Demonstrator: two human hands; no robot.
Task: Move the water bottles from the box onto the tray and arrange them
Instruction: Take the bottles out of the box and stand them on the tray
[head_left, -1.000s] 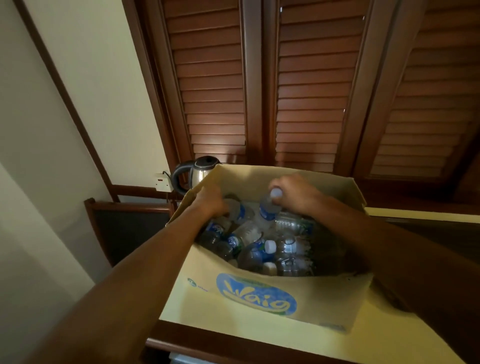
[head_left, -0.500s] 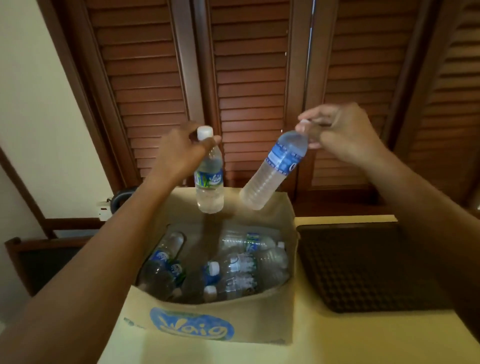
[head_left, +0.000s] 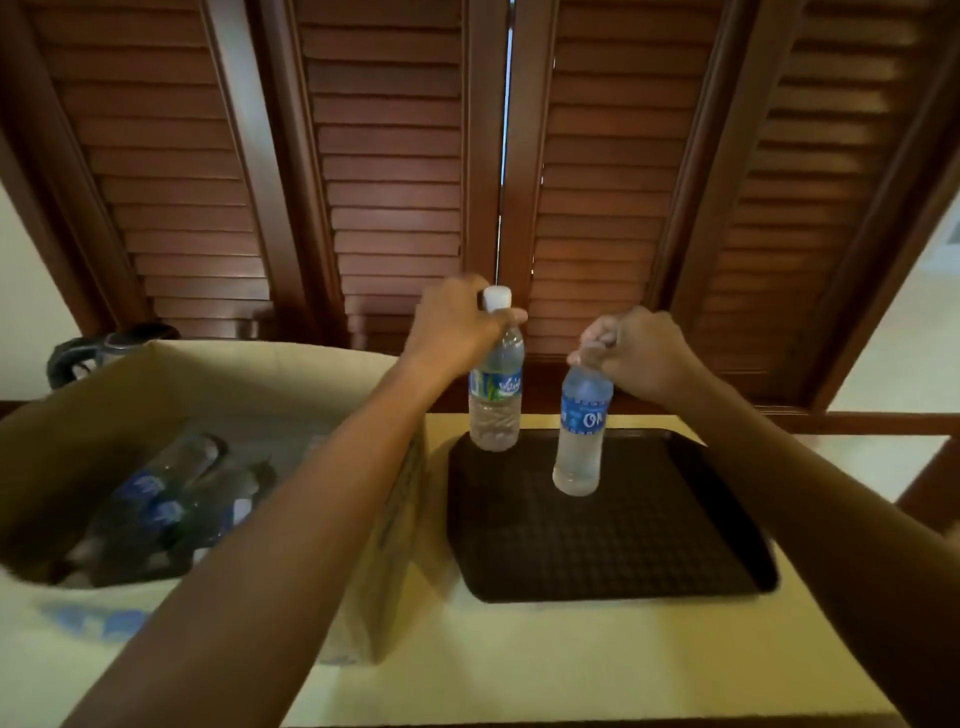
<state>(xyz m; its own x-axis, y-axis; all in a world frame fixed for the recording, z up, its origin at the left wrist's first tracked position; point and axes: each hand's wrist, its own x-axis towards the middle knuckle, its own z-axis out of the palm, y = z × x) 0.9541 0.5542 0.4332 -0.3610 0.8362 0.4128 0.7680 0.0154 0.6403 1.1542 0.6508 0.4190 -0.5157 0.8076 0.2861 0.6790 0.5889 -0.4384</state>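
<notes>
The two clear plastic water bottles, one with a green-and-blue label (head_left: 494, 387) and one with a blue label (head_left: 581, 434), look glossy and ribbed, their labels a shiny film; the white cap (head_left: 497, 298) is smooth plastic. The dark tray (head_left: 675, 540) beneath them is matt with a dimpled, grid-textured surface. The tan cardboard box (head_left: 384, 545) is dull, fibrous paperboard. The pale cream tabletop (head_left: 519, 660) appears smooth with a soft sheen. Behind, the reddish-brown louvred wooden shutters (head_left: 395, 156) carry a polished varnish. At the far left corner, a kettle (head_left: 111, 345) shows black plastic and bright metal.
</notes>
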